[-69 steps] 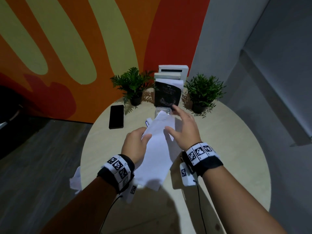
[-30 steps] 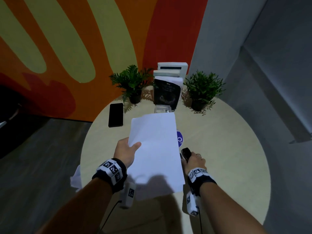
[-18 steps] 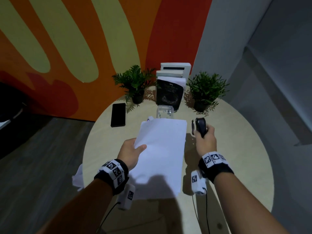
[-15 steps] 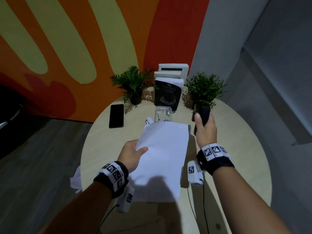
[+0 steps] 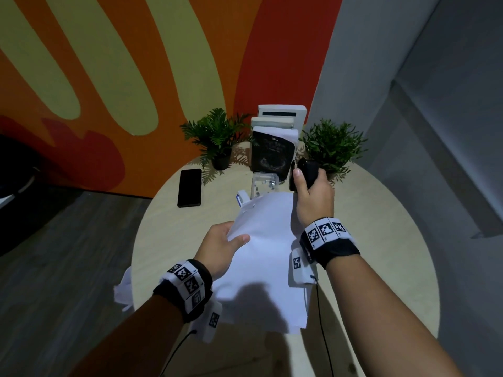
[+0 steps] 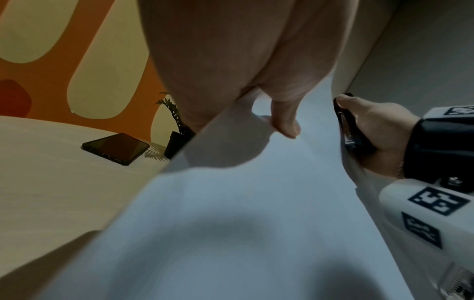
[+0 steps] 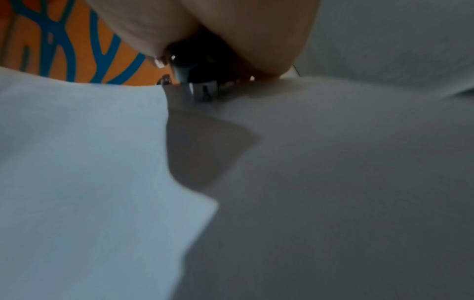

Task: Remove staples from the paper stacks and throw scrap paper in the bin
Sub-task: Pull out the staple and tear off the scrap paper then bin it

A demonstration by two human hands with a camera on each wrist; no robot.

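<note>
Low in the frame's centre, the left hand (image 5: 220, 248) pinches the white paper stack (image 5: 266, 268) above the round desk (image 5: 381, 240), while higher right the right hand (image 5: 313, 197) grips a black staple remover (image 5: 306, 172) at its top corner.

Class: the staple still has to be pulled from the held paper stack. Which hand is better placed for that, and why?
Right. The right hand already grips the staple remover at the paper stack's far right corner, while the left hand is busy holding the stack's left edge.
</note>
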